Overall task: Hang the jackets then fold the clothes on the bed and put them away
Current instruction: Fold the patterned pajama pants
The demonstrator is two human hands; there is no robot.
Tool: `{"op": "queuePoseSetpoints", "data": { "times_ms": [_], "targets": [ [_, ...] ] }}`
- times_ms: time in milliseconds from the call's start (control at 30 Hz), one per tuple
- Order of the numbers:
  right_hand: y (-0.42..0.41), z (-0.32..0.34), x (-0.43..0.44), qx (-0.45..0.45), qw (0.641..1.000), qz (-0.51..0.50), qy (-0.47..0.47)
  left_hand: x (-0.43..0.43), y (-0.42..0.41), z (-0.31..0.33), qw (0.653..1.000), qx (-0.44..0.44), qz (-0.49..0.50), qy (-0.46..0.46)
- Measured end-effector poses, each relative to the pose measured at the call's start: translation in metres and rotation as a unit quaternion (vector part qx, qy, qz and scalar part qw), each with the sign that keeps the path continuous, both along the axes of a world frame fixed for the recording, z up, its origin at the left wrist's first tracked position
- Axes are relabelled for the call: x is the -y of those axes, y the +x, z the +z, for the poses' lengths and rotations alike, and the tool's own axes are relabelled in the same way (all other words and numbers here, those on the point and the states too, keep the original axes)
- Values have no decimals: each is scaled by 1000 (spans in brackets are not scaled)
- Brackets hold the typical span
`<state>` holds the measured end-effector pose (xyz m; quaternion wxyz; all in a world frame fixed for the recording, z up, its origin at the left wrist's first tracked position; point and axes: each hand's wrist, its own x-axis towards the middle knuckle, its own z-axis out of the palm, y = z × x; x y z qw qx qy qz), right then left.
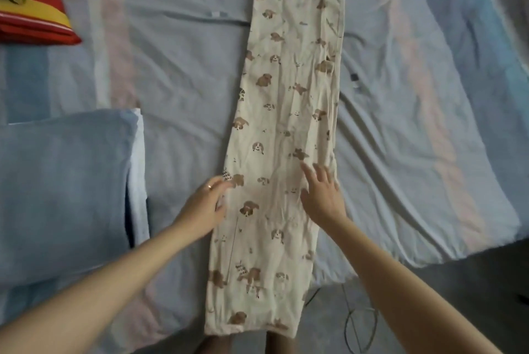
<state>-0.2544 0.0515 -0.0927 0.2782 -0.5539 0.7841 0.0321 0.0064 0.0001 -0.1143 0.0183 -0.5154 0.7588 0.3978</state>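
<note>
While the left hand (204,204) and right hand (322,193) lie on them, the dog-print trousers (286,95) stretch in one long strip down the bed (177,81).

Both hands are open with fingers loosely spread. The left touches the cloth's left edge and the right presses flat near its right edge; neither plainly grips anything. The garment looks already doubled lengthwise, its near end reaching the bed's near edge, with a blue pillow (65,181) well to its left. The step in hand seems to be smoothing before a crosswise fold. To do it well, the person should sweep the creases outward toward both ends and square the two long edges. Then the near end can be taken by both corners and carried up to meet the far hem evenly, so the fold stays narrow and flat.
</note>
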Motion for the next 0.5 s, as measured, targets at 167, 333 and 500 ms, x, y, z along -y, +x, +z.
{"op": "queuePoseSetpoints", "data": {
  "times_ms": [167, 333, 500],
  "targets": [
    [-57, -79, 93, -109, 987, 103, -61, 118, -65, -64, 990, 97, 60, -78],
    [-116, -118, 122, -105, 983, 8, -151, 233, -129, -103, 977, 153, 56, -138],
    [-140, -108, 226, 39, 947, -151, -280, 332, -152, -118, 953, 110, 43, -279]
  ]
}}
